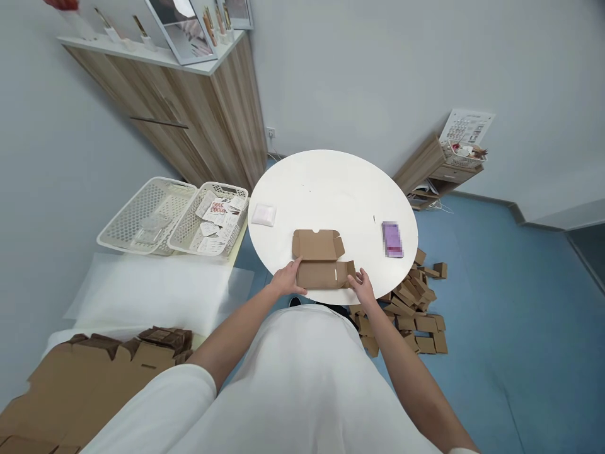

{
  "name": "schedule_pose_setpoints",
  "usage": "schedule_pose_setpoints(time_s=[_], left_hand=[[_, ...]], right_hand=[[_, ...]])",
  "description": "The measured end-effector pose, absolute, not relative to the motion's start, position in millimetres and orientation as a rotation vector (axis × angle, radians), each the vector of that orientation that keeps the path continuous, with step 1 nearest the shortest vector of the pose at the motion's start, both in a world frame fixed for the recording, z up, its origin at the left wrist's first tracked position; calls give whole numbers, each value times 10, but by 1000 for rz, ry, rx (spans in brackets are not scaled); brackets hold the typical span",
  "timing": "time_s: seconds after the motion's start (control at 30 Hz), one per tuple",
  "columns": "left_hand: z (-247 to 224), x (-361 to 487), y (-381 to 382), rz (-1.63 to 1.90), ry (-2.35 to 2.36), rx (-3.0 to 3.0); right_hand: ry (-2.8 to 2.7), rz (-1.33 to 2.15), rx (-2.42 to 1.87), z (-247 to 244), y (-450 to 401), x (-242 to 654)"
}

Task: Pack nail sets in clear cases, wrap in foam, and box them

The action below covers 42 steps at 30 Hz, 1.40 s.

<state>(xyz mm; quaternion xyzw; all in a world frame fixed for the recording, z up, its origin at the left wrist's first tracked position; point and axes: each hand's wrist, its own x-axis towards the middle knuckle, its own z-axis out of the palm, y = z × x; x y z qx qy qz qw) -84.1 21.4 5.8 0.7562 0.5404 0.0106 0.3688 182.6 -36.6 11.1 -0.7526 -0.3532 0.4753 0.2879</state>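
A partly folded brown cardboard box lies near the front edge of the round white table, its lid panel opened out flat towards the far side. Around the box's left end is my left hand, thumb low and fingers higher up, gripping that side. At the opposite end, my right hand has its fingers and thumb on the right end flap. A small white packet rests on the table's left side, and a purple pack, blurred out, lies on the right.
Two white baskets stand at left; the nearer basket holds printed cards. Flattened cardboard is stacked at lower left, beside white sheets. Folded boxes lie heaped on the blue floor at right. A wooden cabinet stands behind.
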Motion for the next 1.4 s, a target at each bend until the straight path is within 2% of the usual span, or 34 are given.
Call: schedule_pose_setpoints(time_s=[0.13, 0.37, 0.67, 1.07, 1.23, 1.4], left_hand=[[49, -832, 257, 17, 1371, 1925], [21, -827, 273, 25, 1349, 1933], [33, -823, 258, 67, 1349, 1914], [38, -777, 252, 75, 1319, 1845], [22, -763, 275, 99, 1281, 1834], [58, -728, 315, 62, 1277, 1785]], right_hand=[[-716, 1377, -1911, 103, -339, 1806], [-782, 1447, -1934, 146, -229, 1686], [-1460, 1043, -2270, 92, -49, 1555], [-1672, 889, -2352, 16, -21, 1506], [-1658, 971, -2251, 72, -35, 1559], [-1536, 1293, -2115, 97, 24, 1722]])
